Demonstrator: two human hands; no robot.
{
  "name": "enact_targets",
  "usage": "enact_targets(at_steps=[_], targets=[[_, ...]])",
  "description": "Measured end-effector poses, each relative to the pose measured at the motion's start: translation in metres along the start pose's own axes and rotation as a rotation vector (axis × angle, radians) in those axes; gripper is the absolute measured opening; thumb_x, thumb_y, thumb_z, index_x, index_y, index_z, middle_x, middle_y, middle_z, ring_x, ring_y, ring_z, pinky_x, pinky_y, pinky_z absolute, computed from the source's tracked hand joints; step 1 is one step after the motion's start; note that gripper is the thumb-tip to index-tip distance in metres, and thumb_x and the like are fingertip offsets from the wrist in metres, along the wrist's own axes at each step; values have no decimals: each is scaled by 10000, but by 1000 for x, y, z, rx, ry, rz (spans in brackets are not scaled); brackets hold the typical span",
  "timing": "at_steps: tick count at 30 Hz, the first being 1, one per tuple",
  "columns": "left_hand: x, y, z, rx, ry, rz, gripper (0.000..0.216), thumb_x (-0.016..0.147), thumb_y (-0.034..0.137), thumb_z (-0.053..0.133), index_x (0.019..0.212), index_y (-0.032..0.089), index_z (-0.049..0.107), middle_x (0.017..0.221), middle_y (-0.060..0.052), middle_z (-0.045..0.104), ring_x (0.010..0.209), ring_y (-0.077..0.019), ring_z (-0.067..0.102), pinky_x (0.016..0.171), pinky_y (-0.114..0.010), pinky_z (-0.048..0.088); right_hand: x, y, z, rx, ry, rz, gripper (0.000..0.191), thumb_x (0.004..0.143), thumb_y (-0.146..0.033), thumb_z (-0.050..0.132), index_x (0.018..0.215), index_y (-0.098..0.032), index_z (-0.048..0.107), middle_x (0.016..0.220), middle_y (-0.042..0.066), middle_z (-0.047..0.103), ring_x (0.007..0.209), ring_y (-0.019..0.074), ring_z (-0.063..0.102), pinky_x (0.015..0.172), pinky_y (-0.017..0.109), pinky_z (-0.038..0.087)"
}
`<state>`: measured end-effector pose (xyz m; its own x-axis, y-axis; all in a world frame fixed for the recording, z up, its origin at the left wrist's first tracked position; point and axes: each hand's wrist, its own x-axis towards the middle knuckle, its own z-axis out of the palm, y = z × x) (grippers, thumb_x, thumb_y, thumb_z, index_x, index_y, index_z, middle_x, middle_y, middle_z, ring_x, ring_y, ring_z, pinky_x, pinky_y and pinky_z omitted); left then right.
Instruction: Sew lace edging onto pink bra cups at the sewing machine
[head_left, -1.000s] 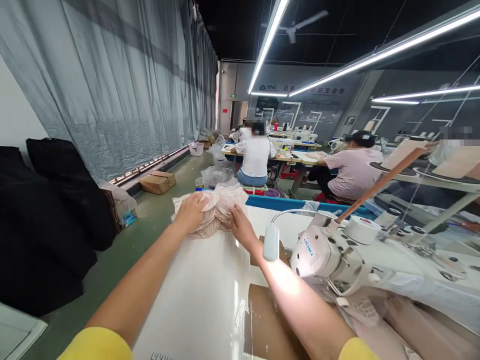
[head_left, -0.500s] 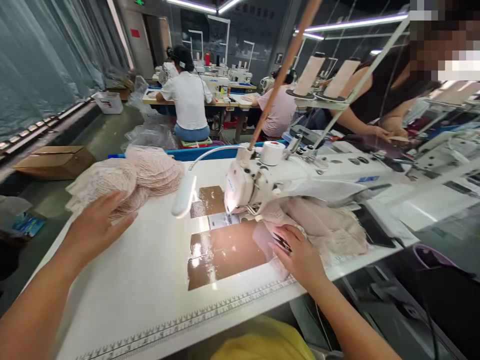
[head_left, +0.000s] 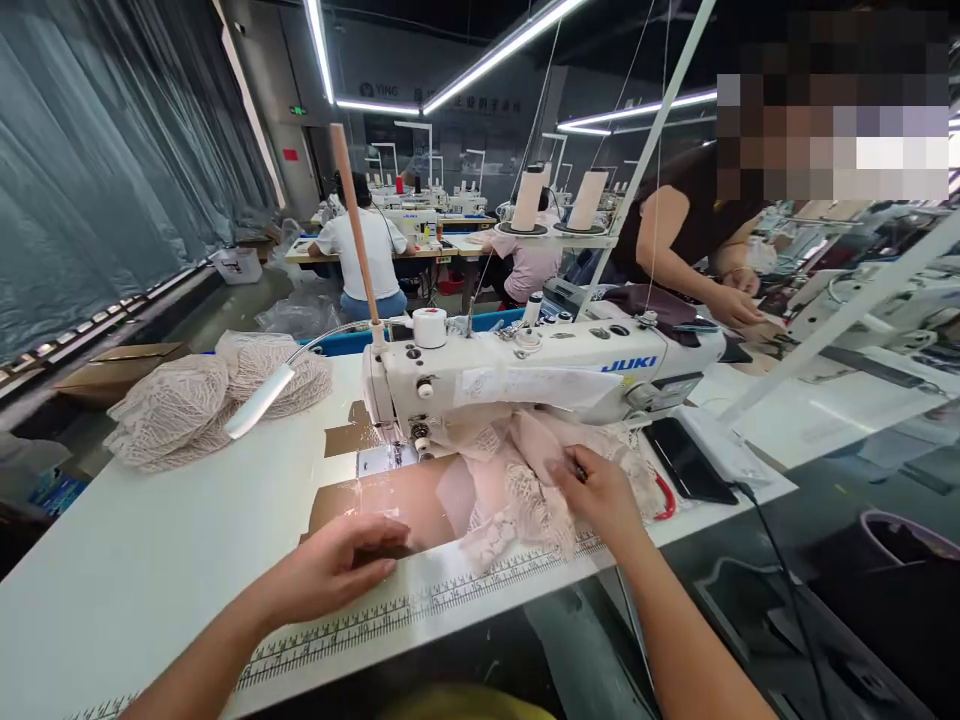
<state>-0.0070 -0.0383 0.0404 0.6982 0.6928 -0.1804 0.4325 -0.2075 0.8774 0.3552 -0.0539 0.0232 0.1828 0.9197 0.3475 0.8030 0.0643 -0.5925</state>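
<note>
My right hand [head_left: 596, 495] pinches the pink lace fabric [head_left: 502, 490], which lies bunched on the table [head_left: 150, 560] under the sewing machine [head_left: 525, 375]; its fingertips are buried in the folds. My left hand [head_left: 341, 565] rests palm down, loosely curled and empty, by the near edge. Far left, a lamp [head_left: 259, 402] partly covers a lace stack [head_left: 169, 410]

The one camera rode on the person's head, just behind the near edge of the table [head_left: 150, 560], looking forward and down. It sat close: the left hand [head_left: 337, 565] and right hand [head_left: 596, 495] showed at the bottom, the machine [head_left: 525, 375] filled the middle, and far benches [head_left: 442, 245] lay beyond, higher in the view.
</note>
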Motion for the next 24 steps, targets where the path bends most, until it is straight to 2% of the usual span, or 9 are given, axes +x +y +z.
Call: enact_targets(at_steps=[4,7,9,11,13,15,17,20,24], targets=[[36,21,35,-229,-23,48,406,871,454,580,1180,198,639,1203,-105,627,1082,-220,588,969,-351,461,-8,-4,-16,419,144,31,239,844,-442,578,785,-210,592,677,-4,543,643,168,499,591,273,389],[64,33,61,-589,58,33,471,808,494,659,1167,189,638,1220,-105,619,1117,-213,568,982,-335,440,-25,-11,-11,722,58,94,247,836,-462,582,860,-218,611,757,26,605,682,200,549,609,303,446],[80,39,76,-803,76,28,512,780,538,671,1129,165,653,1115,-114,662,1034,-216,607,912,-333,474,-39,-17,0,764,-75,88,269,838,-477,577,787,-214,601,700,19,586,645,192,538,585,298,442],[92,42,88,-968,134,15,561,710,546,733,1084,133,665,992,-115,690,943,-223,634,836,-323,498,-51,-22,13,705,-221,12,313,849,-477,571,702,-202,578,639,-4,543,601,162,504,565,275,418],[98,42,94,-1053,251,-5,571,623,504,811,1018,113,680,904,-100,697,880,-215,640,796,-302,502,-57,-24,21,617,-351,-76,345,872,-469,549,671,-190,573,620,-15,535,592,145,497,563,258,406],[97,40,96,-1059,349,-15,522,594,471,838,939,106,694,840,-80,693,819,-192,635,766,-279,500,-59,-23,25,518,-430,-129,329,900,-452,515,742,-185,624,673,-5,601,639,157,549,598,257,431],[89,36,93,-1024,367,-8,456,642,476,809,885,106,698,800,-67,685,758,-166,621,721,-260,498,-56,-19,25,410,-437,-151,313,917,-435,491,899,-186,679,824,29,693,771,197,630,697,283,478],[65,30,86,-925,287,53,375,754,471,726,838,106,696,796,-72,678,728,-149,612,675,-237,496,-49,-7,24,247,-369,-143,356,918,-430,477,1052,-180,693,1034,92,726,963,258,666,840,347,504],[18,17,76,-841,42,107,290,793,394,706,827,107,679,780,-90,681,715,-180,641,657,-272,522,-40,9,21,22,-234,-139,384,903,-417,460,1080,-174,698,1061,125,723,971,291,677,835,404,530]])
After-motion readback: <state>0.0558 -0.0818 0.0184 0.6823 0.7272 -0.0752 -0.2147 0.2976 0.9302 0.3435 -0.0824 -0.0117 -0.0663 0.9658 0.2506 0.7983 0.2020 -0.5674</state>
